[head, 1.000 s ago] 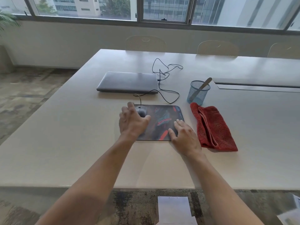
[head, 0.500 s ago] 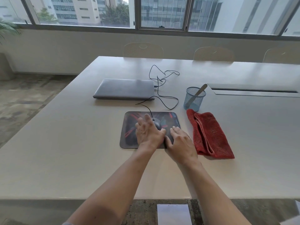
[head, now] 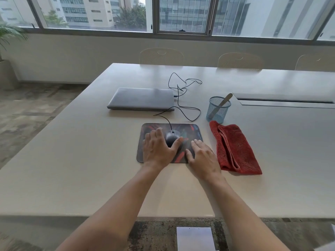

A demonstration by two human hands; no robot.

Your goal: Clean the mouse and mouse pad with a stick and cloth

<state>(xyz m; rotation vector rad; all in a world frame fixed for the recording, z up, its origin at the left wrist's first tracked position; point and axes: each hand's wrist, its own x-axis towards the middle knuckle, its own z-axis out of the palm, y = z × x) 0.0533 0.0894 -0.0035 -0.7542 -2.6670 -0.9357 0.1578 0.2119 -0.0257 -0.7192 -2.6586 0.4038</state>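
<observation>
Reaching out over the near edge of the pale table (head: 72, 169), both bare forearms stretch toward the mouse pad (head: 145, 153). On the floor below the table edge lies a white sheet (head: 194, 238).

The left hand (head: 157, 149) lies on the pad with fingers spread and fairly straight; its thumb and forefinger flank the dark mouse (head: 171, 137), the thumb touching the mouse's right side, though whether it truly grips I cannot tell. The right hand (head: 203, 158) rests flat with relaxed fingers on the pad's near right corner, holding nothing.

The mouse sits about mid-pad, partly hidden by the left hand, its black cable (head: 188, 113) running away from the person in loose loops across the table.

Just right of the pad, apart from it by a narrow strip of tabletop, lies the folded red cloth (head: 233, 147), close beside the right hand but not touched. Beyond the cloth's far end stands a blue mesh cup (head: 218, 110), and in it leans the flat stick (head: 222, 104), tilted toward the right, its top poking above the rim.

Farther off, to the left of the cup, a closed grey laptop (head: 141, 101) lies flat, with the cable plugged in at its right side. To the right, a long recessed panel (head: 284, 101) is set in the tabletop.

At the far side stand three pale chairs (head: 161, 56), then the wall and a wide window (head: 183, 14) showing buildings. A potted plant (head: 9, 35) stands at the far left.
</observation>
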